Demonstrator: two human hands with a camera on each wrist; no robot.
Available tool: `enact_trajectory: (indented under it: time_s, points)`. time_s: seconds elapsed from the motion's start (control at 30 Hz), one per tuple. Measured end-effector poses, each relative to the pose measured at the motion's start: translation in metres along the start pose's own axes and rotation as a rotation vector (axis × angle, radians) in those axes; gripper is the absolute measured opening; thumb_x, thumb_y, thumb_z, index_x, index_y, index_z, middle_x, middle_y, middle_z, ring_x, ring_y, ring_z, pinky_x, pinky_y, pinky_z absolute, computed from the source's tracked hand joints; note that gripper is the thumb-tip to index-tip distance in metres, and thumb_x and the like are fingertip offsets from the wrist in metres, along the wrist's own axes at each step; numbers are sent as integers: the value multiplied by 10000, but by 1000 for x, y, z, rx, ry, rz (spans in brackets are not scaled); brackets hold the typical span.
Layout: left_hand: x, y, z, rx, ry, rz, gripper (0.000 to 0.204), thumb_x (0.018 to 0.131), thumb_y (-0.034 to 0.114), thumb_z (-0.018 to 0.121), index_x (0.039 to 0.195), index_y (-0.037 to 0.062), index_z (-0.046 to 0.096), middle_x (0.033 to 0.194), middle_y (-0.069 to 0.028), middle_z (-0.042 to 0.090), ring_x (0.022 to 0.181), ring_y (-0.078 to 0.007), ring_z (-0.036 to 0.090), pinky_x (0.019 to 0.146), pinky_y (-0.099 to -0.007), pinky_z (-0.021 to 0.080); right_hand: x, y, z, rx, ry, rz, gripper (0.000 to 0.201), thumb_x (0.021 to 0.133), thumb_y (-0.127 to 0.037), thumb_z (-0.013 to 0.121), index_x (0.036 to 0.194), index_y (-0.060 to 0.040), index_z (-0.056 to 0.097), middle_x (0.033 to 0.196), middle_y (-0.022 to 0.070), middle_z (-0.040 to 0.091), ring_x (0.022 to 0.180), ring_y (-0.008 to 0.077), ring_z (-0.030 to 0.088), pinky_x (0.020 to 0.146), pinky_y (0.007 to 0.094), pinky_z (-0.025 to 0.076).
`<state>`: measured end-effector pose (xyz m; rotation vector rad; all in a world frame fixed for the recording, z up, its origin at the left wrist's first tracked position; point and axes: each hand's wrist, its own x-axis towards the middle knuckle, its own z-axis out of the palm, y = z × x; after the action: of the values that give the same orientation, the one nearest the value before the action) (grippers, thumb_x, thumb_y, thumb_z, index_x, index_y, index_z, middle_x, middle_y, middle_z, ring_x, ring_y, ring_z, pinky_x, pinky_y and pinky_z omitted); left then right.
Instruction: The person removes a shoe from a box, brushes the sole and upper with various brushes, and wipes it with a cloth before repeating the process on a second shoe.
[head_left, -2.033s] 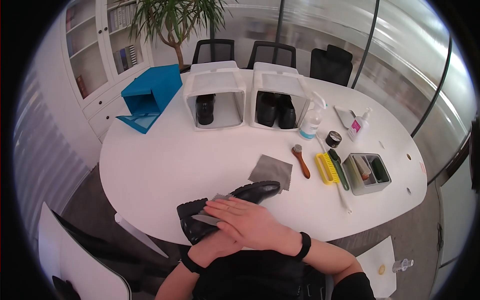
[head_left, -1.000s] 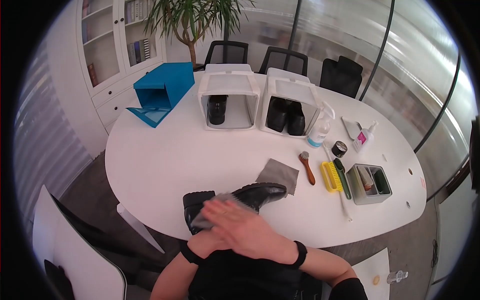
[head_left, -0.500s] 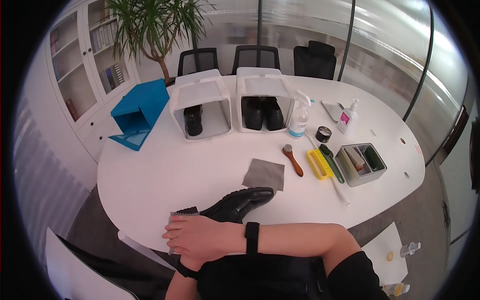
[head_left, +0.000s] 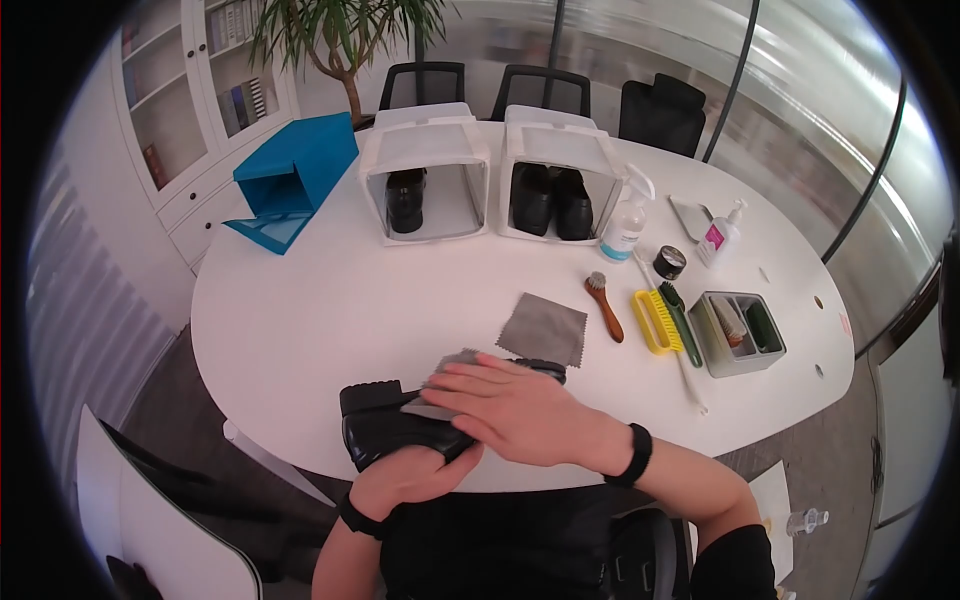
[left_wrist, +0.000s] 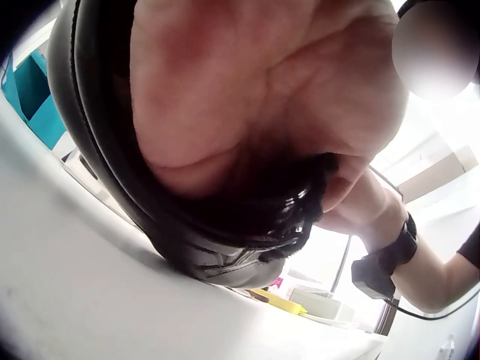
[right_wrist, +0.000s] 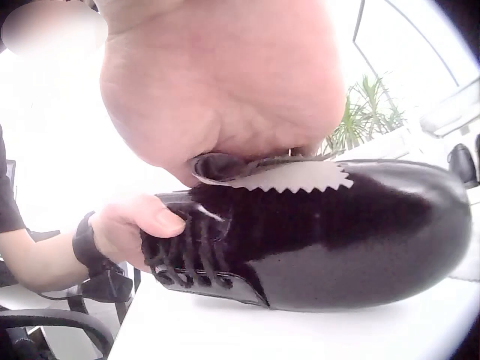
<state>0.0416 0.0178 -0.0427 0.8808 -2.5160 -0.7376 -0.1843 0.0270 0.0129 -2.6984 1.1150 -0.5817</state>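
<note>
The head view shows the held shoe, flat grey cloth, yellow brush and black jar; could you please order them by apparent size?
Largest first:
Held shoe, even partly covered
Flat grey cloth
Yellow brush
Black jar

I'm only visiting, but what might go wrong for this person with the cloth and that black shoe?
Two things, perhaps. The gray cloth lies between the right hand and the glossy black lace-up shoe, so if it slipped, bare skin could smudge the leather. And only the left hand grips the shoe, near the edge of the white table closest to the person, so a loosened hold might let it twist or fall.
</note>
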Motion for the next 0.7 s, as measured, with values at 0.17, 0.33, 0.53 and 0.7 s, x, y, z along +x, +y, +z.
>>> enact_trajectory:
  time_s: [0.17,0.33,0.53,0.7]
  points:
    - [11,9,-12,-245,135,-11,383,1009,371,622,1230,67,698,1079,-208,724,1095,-339,681,971,-422,507,-40,28,-14,-22,69,87,490,1069,-230,526,1544,-118,488,1592,109,485,1489,303,434,1244,417,341]
    - [14,10,-25,-348,-152,-364,365,1018,393,632,1188,81,715,996,-111,740,986,-262,687,929,-346,512,-78,47,-11,336,170,414,516,1100,-181,476,1599,-82,384,1630,191,405,1521,374,360,1234,435,349]
    - [21,10,-17,-167,99,-56,331,941,310,669,1162,64,683,1062,-122,717,992,-292,676,886,-385,510,-54,25,-1,182,258,427,492,1096,-177,477,1568,-47,427,1588,217,453,1500,381,395,1228,430,354]
    - [27,-4,3,6,-145,-58,439,924,282,655,1289,39,646,1146,-169,716,1097,-335,677,982,-413,515,4,-2,3,113,146,81,450,1081,-187,487,1501,-30,515,1554,218,492,1470,382,440,1240,429,345]
